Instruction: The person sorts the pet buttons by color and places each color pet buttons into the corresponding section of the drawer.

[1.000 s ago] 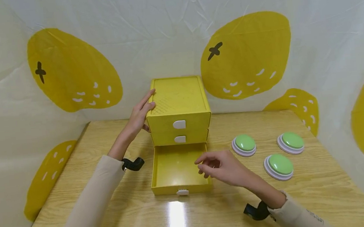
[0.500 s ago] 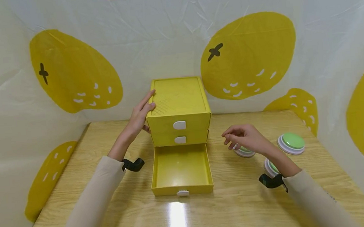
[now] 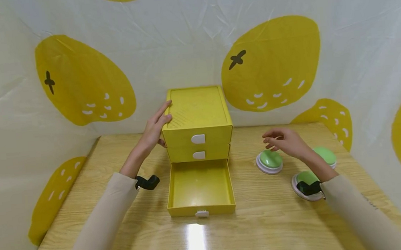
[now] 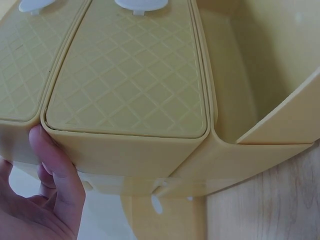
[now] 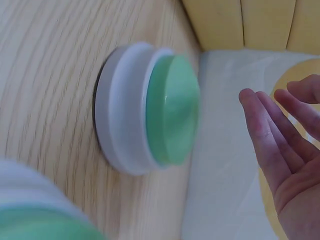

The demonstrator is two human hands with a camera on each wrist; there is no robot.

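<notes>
Nearest, the open drawer [image 3: 199,187] is jutting from the cabinet [image 3: 196,121] mid-table. Rightward, the right hand [image 3: 287,142] is hovering over a green button [image 3: 269,161], fingers loosely spread. Farther left, the left hand [image 3: 154,129] is lying with straight fingers against the cabinet's side.

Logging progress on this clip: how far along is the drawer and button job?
Done: the bottom drawer of the yellow plastic three-drawer box is pulled out and holds nothing. In hand: the left hand steadies the box, and the right hand hovers open above the nearest green dome button. Left: all three buttons sit on the wooden table.
</notes>
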